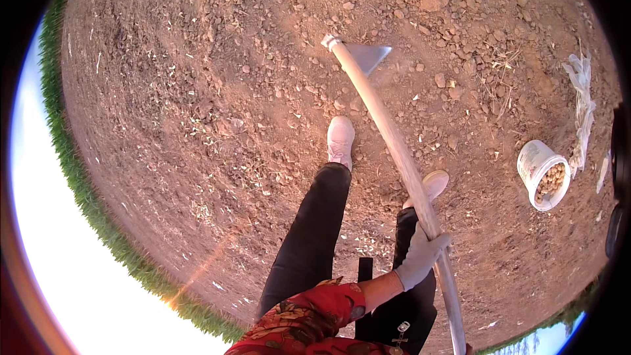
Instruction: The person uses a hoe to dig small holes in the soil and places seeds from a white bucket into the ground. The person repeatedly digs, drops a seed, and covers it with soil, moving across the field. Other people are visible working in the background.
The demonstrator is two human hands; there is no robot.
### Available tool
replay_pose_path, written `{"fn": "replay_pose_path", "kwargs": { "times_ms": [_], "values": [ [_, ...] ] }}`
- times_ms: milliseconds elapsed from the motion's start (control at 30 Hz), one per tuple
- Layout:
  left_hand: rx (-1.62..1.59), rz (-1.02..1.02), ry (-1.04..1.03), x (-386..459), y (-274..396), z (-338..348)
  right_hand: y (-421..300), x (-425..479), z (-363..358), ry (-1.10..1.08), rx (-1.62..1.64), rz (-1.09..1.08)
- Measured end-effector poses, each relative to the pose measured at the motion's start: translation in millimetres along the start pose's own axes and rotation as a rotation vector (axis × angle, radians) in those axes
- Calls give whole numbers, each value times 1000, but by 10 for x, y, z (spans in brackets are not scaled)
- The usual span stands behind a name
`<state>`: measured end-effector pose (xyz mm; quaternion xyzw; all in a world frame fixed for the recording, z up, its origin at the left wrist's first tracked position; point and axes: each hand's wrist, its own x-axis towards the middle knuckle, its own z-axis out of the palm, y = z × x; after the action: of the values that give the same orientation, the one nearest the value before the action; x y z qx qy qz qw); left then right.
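Observation:
My left hand (pixel 423 256), in a pale glove, is closed around the lower part of the long wooden handle of a hoe (pixel 389 133). The handle runs from the bottom edge up to the hoe's head, where the metal blade (pixel 368 56) points to the right, at or just above the soil ahead of my feet. Beside the handle's lower end, only a sliver of what seems to be my right hand (pixel 469 349) shows at the bottom edge; its fingers are hidden.
Dry brown soil (pixel 222 108) with clods and stones surrounds my pale shoes (pixel 340 138). A white plastic bucket (pixel 531 160), tilted and holding small tan bulb-like or tuber-like pieces, is at the right. Near it lies crumpled clear plastic (pixel 581 103). Green plants (pixel 74 162) line the far left.

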<state>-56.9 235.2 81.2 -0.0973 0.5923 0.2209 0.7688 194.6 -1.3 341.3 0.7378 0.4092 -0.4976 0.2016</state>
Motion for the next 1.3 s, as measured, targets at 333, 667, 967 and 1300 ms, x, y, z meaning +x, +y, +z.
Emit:
{"fn": "replay_pose_path", "kwargs": {
  "times_ms": [333, 667, 967, 1300],
  "values": [
    [116, 654, 272, 575, 3116, -1051, -2547, 3012, 382, -161, 236, -356],
    [252, 628, 564, 923, 2168, -834, -2567, 2824, 253, -266, 367, -347],
    [31, 192, 199, -182, 132, 107, -483, 940, 116, -242, 144, 2],
    [-306, 2, 59, 356, 692, -387, -410, 882, 145, -182, 54, -56]
  ]
}}
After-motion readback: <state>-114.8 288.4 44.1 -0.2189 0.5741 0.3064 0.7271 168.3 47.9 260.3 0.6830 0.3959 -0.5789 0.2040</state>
